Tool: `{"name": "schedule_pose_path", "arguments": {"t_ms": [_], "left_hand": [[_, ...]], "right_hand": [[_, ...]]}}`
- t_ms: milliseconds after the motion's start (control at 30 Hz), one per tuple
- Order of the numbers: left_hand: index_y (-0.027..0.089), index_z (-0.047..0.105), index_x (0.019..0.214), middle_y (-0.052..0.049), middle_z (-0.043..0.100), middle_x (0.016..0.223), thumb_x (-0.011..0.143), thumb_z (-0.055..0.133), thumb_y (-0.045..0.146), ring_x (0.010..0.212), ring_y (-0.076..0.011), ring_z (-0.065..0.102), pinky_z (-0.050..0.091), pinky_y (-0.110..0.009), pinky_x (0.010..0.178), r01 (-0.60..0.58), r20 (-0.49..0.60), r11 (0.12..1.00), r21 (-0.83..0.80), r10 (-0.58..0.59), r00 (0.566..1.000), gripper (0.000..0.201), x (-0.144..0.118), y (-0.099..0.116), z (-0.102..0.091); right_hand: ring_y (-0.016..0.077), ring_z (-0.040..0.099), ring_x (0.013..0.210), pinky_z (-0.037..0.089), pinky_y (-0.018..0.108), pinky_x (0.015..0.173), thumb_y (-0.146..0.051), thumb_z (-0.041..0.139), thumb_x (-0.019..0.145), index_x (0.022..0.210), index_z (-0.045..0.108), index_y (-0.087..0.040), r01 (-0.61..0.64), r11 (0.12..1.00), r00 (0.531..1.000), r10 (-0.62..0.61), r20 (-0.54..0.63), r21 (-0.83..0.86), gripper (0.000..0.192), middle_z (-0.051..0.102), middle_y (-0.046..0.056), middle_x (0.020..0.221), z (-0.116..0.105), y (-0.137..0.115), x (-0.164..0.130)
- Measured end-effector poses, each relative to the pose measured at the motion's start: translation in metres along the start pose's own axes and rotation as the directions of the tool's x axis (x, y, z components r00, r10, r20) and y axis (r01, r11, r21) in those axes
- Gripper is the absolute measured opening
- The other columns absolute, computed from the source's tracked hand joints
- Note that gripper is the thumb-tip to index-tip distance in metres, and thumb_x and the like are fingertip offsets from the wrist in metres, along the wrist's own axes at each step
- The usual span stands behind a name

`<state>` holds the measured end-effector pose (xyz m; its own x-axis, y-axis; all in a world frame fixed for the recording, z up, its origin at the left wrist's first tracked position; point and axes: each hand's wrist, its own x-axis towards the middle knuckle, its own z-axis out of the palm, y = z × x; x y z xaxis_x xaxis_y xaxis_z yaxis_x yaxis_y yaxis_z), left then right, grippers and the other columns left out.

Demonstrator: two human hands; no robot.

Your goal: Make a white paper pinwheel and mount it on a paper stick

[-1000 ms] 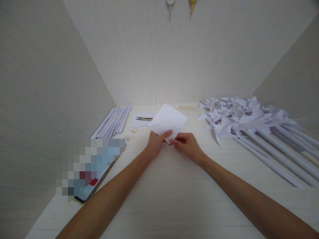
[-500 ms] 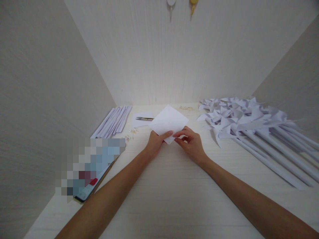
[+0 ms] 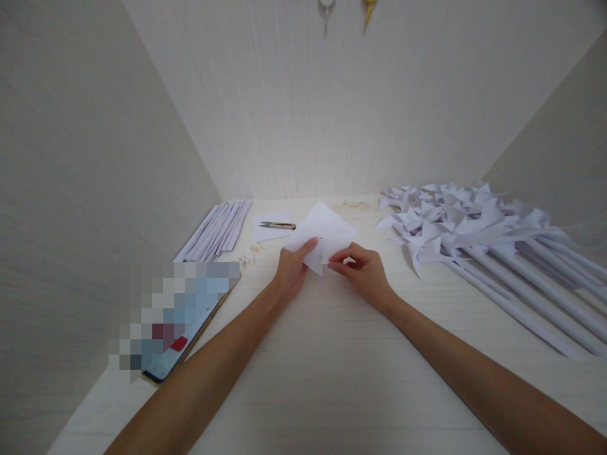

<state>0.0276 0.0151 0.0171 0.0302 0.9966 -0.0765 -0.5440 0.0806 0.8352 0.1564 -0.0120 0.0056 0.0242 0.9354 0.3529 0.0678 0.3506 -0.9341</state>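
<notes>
Midway through folding a white paper square (image 3: 322, 235), by the look of it — sheet lifted slightly off the tabletop (image 3: 332, 354) near the middle of its far half, one corner pointing down between the two hands. Judged as the stage of bringing flaps or corners toward the centre, with creases not yet pressed flat.

Left hand (image 3: 290, 272): grip closed on the sheet's left edge, thumb on top, fingers underneath, pinching the paper. Right hand (image 3: 365, 272): grip closed too, thumb and forefinger nipping the lower right edge, remaining fingers curled loosely below. Both clamped on the same sheet, close together, nearly touching across the bottom corner.

Next move, as a judgement: calls for steady hold on one side while the other guides the pinched edge across — aligning corner to centre before any pressing down. Thin paper, so light pressure and care against a skewed crease.

Around: small snips (image 3: 277, 225) lying on a slip of paper just behind the sheet; bundle of rolled paper sticks (image 3: 219, 231) at far left; heap of finished paper pinwheels (image 3: 455, 221) on long white stems to the right, well apart from the hands; a blurred phone (image 3: 175, 316) near the left forearm.
</notes>
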Motion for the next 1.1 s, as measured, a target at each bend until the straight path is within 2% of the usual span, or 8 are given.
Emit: {"name": "schedule_pose_path", "arguments": {"t_ms": [200, 300, 400, 600, 733, 967, 1100], "left_hand": [[0.012, 0.065, 0.08, -0.005, 0.069, 0.081, 0.055, 0.07, 0.019, 0.076, -0.0169, 0.061, 0.046, -0.031, 0.077, -0.021, 0.055, 0.996, 0.085, 0.016, 0.998, 0.027, -0.003, -0.0022, 0.0022], [0.012, 0.066, 0.081, -0.005, 0.069, 0.081, 0.054, 0.071, 0.02, 0.077, -0.0171, 0.061, 0.045, -0.031, 0.077, -0.034, 0.087, 0.993, 0.112, 0.025, 0.996, 0.028, -0.003, -0.0045, 0.0013], [0.012, 0.066, 0.081, -0.006, 0.069, 0.083, 0.054, 0.071, 0.022, 0.079, -0.0184, 0.061, 0.045, -0.032, 0.078, -0.027, 0.092, 0.991, 0.131, 0.015, 0.996, 0.029, -0.0033, -0.006, 0.0011], [0.011, 0.066, 0.079, -0.007, 0.069, 0.081, 0.052, 0.072, 0.022, 0.076, -0.0182, 0.061, 0.045, -0.032, 0.076, 0.0, 0.078, 0.988, 0.153, -0.012, 0.997, 0.03, -0.0057, -0.0062, 0.0035], [0.011, 0.066, 0.079, -0.006, 0.069, 0.08, 0.052, 0.072, 0.022, 0.074, -0.0167, 0.061, 0.045, -0.031, 0.075, -0.034, 0.077, 0.986, 0.164, 0.021, 0.997, 0.03, -0.0047, -0.0079, 0.0024], [0.012, 0.067, 0.078, -0.005, 0.069, 0.08, 0.051, 0.072, 0.021, 0.076, -0.0175, 0.061, 0.045, -0.032, 0.076, -0.074, 0.098, 0.974, 0.216, 0.054, 0.994, 0.029, -0.003, -0.0094, 0.0003], [0.011, 0.066, 0.078, -0.006, 0.069, 0.08, 0.051, 0.072, 0.021, 0.076, -0.0175, 0.061, 0.046, -0.032, 0.076, -0.075, 0.059, 0.973, 0.217, 0.064, 0.996, 0.029, -0.0044, -0.0091, 0.0018]], "right_hand": [[0.0085, 0.046, 0.054, 0.036, 0.022, 0.046, -0.025, 0.071, 0.053, 0.056, 0.063, -0.02, -0.12, 0.971, 0.982, 0.147, -0.122, 0.206, 0.009, 0.055, -0.002, 0.061, 0.0005, 0.0038, 0.0042], [0.0081, 0.047, 0.053, 0.038, 0.024, 0.052, -0.027, 0.071, 0.053, 0.055, 0.063, -0.019, -0.204, 0.92, 0.963, 0.25, -0.1, 0.334, 0.011, 0.056, -0.003, 0.057, 0.0015, 0.0035, 0.0046], [0.0077, 0.045, 0.052, 0.035, 0.024, 0.053, -0.025, 0.071, 0.051, 0.051, 0.062, -0.018, -0.235, 0.892, 0.956, 0.285, -0.076, 0.386, 0.012, 0.056, -0.003, 0.053, 0.0015, 0.0016, 0.004], [0.0066, 0.036, 0.045, 0.024, 0.024, 0.047, -0.025, 0.07, 0.053, 0.048, 0.058, -0.017, -0.236, 0.922, 0.958, 0.273, -0.083, 0.307, 0.015, 0.046, -0.006, 0.044, 0.0001, 0.0017, 0.0032], [0.0065, 0.032, 0.044, 0.02, 0.024, 0.046, -0.028, 0.069, 0.055, 0.049, 0.057, -0.017, -0.24, 0.938, 0.959, 0.269, -0.089, 0.25, 0.018, 0.042, -0.006, 0.043, 0.0006, 0.0041, 0.0032], [0.0065, 0.03, 0.043, 0.02, 0.024, 0.045, -0.031, 0.068, 0.057, 0.051, 0.057, -0.016, -0.229, 0.958, 0.963, 0.249, -0.105, 0.175, 0.019, 0.04, -0.007, 0.043, 0.0003, 0.0074, 0.0026], [0.0074, 0.035, 0.045, 0.025, 0.025, 0.046, -0.032, 0.067, 0.058, 0.053, 0.056, -0.016, -0.211, 0.969, 0.967, 0.226, -0.114, 0.132, 0.02, 0.043, -0.006, 0.046, 0.0016, 0.0078, 0.0028]]}}
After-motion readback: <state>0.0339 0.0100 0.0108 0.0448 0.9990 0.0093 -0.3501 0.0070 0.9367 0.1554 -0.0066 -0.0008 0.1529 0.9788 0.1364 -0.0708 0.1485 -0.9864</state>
